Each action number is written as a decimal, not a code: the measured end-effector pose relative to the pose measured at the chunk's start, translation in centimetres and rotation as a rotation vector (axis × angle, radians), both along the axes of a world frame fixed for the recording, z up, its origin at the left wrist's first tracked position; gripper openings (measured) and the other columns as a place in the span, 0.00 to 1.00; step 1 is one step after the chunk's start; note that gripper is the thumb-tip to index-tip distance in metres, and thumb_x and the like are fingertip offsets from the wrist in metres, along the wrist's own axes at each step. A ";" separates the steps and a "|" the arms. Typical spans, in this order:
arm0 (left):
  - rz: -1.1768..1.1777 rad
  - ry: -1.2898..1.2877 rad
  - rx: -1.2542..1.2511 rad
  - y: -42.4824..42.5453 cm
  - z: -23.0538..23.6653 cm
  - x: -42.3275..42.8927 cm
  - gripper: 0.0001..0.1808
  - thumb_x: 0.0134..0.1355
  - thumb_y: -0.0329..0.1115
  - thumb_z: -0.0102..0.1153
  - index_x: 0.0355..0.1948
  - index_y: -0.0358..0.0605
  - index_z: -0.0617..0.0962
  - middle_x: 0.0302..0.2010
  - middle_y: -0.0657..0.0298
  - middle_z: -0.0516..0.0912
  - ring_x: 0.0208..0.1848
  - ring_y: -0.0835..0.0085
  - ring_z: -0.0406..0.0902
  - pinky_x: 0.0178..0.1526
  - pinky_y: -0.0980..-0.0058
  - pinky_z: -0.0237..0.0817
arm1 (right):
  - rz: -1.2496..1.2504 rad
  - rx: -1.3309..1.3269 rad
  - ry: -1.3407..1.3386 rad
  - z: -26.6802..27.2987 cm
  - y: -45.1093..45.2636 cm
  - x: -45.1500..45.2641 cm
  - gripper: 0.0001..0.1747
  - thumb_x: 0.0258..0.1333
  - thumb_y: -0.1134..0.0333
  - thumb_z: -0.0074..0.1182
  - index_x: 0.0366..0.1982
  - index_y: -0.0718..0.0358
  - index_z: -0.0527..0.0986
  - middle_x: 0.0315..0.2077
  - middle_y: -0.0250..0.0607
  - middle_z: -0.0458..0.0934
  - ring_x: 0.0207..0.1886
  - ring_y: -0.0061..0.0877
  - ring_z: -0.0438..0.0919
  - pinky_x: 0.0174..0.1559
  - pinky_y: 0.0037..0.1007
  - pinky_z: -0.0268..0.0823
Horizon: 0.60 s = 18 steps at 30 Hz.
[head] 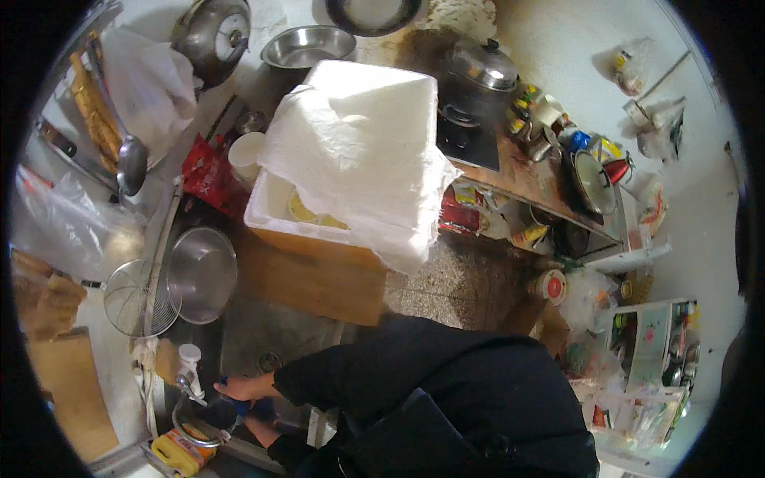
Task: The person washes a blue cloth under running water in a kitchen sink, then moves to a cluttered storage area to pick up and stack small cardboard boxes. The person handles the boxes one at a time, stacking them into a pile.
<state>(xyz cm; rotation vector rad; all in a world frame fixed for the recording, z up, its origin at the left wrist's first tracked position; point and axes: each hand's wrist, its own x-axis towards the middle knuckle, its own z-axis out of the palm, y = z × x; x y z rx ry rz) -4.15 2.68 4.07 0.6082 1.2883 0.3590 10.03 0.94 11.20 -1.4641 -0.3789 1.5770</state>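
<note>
Both my arms, in dark sleeves, reach left over the metal sink [299, 334]. My right hand [242, 387] is closed around a blue item [242, 407], small and blurred, that could be a cloth. My left hand [261, 430] is just below it, by the mouth of the curved metal faucet [177, 412]; its fingers are partly hidden, and whether it grips anything is unclear. A white pump bottle [190, 355] stands beside the faucet. The sink drain [270, 362] shows above my right forearm.
A foam box [257, 212] under a white cloth [358, 149] rests on a cardboard box [311, 281]. A steel basin [203, 275] and wire strainer [143, 299] are at left. A yellow jug [176, 452] is below the faucet. A lidded pot [483, 64] sits by the stove.
</note>
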 end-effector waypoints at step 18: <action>0.201 -0.201 0.343 -1.0 -4.4 -0.8 0.24 0.63 0.47 0.51 0.52 0.38 0.73 0.50 0.57 0.77 0.49 0.65 0.75 0.52 0.68 0.66 | 0.409 0.231 -0.422 -0.1 -1.0 -1.6 0.27 0.41 0.51 0.63 0.40 0.65 0.79 0.37 0.54 0.80 0.45 0.45 0.78 0.43 0.44 0.70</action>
